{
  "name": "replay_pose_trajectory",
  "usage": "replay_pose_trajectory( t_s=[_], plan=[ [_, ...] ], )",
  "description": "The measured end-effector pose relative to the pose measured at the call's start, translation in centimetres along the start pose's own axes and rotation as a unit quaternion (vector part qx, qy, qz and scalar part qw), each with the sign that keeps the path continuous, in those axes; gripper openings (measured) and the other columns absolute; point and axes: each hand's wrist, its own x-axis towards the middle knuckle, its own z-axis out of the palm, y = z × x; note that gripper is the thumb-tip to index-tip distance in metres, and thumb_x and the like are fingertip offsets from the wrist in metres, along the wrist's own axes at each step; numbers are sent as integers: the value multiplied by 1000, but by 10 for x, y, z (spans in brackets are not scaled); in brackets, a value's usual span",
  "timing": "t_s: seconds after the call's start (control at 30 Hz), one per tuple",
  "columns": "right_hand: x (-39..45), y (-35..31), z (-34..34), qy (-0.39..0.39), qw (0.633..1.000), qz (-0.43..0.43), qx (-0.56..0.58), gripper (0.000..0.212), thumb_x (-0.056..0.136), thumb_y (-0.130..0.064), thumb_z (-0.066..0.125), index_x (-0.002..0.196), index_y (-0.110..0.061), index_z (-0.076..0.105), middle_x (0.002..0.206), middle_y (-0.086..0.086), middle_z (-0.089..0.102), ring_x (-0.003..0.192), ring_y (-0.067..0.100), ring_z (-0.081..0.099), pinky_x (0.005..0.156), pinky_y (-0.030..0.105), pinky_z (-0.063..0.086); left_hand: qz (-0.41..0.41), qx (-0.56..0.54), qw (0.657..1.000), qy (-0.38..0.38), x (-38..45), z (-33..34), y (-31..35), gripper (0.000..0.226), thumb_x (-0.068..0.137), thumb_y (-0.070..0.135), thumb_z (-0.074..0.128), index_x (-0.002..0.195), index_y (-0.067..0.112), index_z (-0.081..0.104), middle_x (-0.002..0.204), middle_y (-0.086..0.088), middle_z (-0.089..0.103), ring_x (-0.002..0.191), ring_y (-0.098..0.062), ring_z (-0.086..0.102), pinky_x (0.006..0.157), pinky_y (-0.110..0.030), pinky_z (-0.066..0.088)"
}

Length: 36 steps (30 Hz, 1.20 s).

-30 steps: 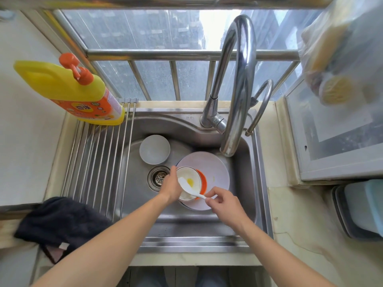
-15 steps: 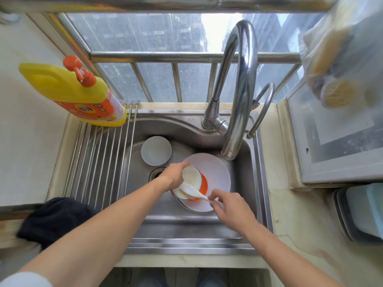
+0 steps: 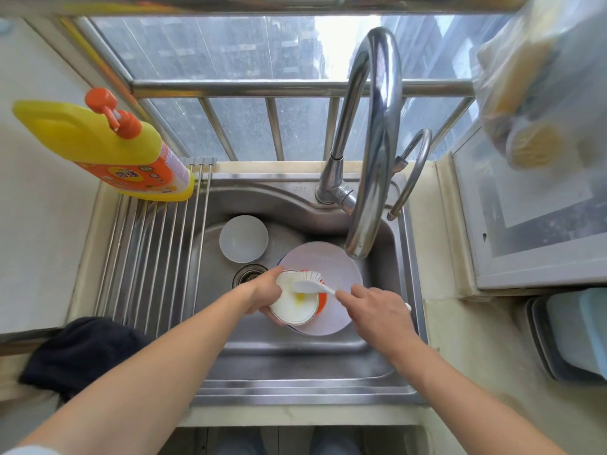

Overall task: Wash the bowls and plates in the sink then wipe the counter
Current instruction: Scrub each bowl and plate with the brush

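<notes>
My left hand [image 3: 262, 292] has tipped the bowl [image 3: 293, 307] up since a moment ago, so its white inside with a yellow smear now faces me; its fingers curl round the rim. My right hand [image 3: 377, 310] pinches the brush [image 3: 310, 285] handle, and the head has swung onto the bowl's far rim, bristles up. The bowl hangs over the plate [image 3: 328, 267] in the sink [image 3: 295, 362]. A second bowl [image 3: 243, 238] sits beyond the drain [image 3: 248, 274].

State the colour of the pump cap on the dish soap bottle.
Orange, on the yellow dish soap bottle; the pump cap shows clearly in the head view.
</notes>
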Motion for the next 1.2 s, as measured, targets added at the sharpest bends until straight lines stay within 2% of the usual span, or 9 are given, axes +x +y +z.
replay_pose_trajectory(
  t_s=[0.13, 0.23, 0.37, 0.53, 0.67, 0.8, 0.93, 1.07, 1.2],
  plan=[
    [-3, 1, -7, 11, 975, 161, 151, 9, 99, -36, 59, 107, -32, 59, 80, -8, 60, 65, 22, 61, 52, 32, 46, -30, -105, 994, -13, -3, -3, -12, 54, 87, -16, 31, 130, 16, 40, 137, -16, 45, 104, -38, 62, 69, -46, 63],
    [4, -1, -14, -46, 877, 299, 374, 11, 98, -41, 59, 103, -31, 61, 80, -11, 60, 73, 14, 62, 56, 28, 45, -50, -151, 987, -25, -2, 1, -17, 55, 88, -14, 38, 134, 17, 41, 138, -16, 46, 105, -35, 64, 66, -42, 63],
    [16, -12, -6, -132, 787, 357, 485, 36, 86, -57, 70, 76, -24, 58, 68, -8, 60, 61, 12, 55, 53, 27, 37, -36, -141, 986, -85, -7, 7, -9, 59, 89, -12, 44, 136, 25, 50, 134, -13, 59, 106, -31, 67, 66, -39, 61],
    [25, -37, 15, -156, 637, 412, 633, 32, 85, -36, 78, 74, -14, 58, 61, 1, 40, 46, 13, 29, 44, 24, 22, -5, -126, 987, -104, -8, 12, -3, 59, 87, -7, 51, 131, 31, 60, 124, -11, 69, 100, -27, 68, 69, -38, 60],
    [30, -46, 31, -118, 586, 496, 630, 11, 86, -17, 70, 85, -7, 66, 54, 0, 41, 44, 14, 31, 43, 24, 22, -8, -219, 974, -57, -11, 21, -6, 53, 88, -6, 56, 130, 26, 61, 125, -10, 69, 106, -29, 69, 78, -42, 63],
    [31, -51, 34, -87, 541, 522, 654, 10, 93, -18, 69, 90, -8, 65, 51, -2, 43, 44, 14, 32, 37, 21, 25, 13, -382, 924, 28, -16, 55, -10, 57, 88, -13, 49, 135, 21, 47, 129, -12, 59, 110, -37, 64, 75, -51, 62],
    [26, -53, 33, -81, 578, 485, 652, 32, 99, -40, 60, 91, -9, 63, 62, 1, 48, 49, 15, 37, 45, 27, 30, 48, -376, 913, 153, -11, 72, -8, 60, 86, -15, 38, 130, 26, 39, 122, -4, 54, 105, -24, 56, 72, -43, 61],
    [13, -38, 20, -33, 758, 437, 483, 36, 100, -51, 39, 92, -24, 61, 83, 3, 65, 77, 25, 61, 70, 41, 51, 67, -321, 925, 192, -2, 46, -12, 59, 79, -15, 33, 117, 26, 51, 126, -9, 59, 112, -30, 58, 84, -62, 57],
    [-1, -19, 11, 20, 900, 301, 314, 22, 101, -43, 45, 92, -28, 58, 71, -4, 64, 69, 24, 62, 62, 40, 51, 60, -261, 945, 185, -5, 17, -12, 62, 81, -15, 29, 120, 23, 58, 116, -7, 63, 106, -33, 61, 72, -65, 58]
  ],
)
